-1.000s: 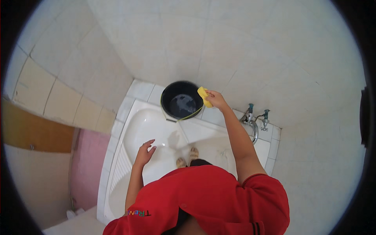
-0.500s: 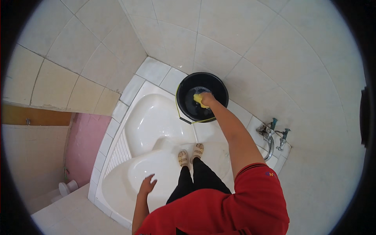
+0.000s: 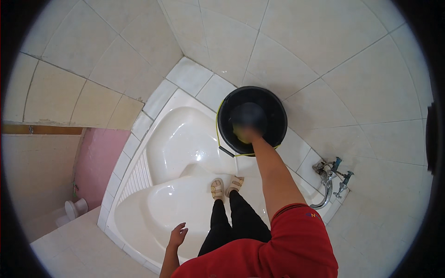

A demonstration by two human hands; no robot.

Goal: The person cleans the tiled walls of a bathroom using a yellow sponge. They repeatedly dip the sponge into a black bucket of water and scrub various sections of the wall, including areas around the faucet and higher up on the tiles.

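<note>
Your right hand [image 3: 251, 135] is down inside the black bucket [image 3: 274, 104], with the yellow sponge [image 3: 239, 132] right at its fingers. Both are smeared by motion, so you cannot tell how tightly those fingers close. A second ago you had the sponge up by the bucket's right side, clearly gripped; now it sits below the rim, toward the near left of the interior, so your work is inside the bucket rather than beside it. A pale bluish patch shows past your fingers, too blurred to make out.

Your left hand [image 3: 177, 235] hangs empty on the near side over the white shower tray [image 3: 169, 139], fingers loosely spread and touching nothing. The bucket stands at the tray's far edge, its yellow handle [image 3: 219, 132] lowered toward you. Right of it is the chrome tap [image 3: 328, 186], clear of your forearm.
</note>
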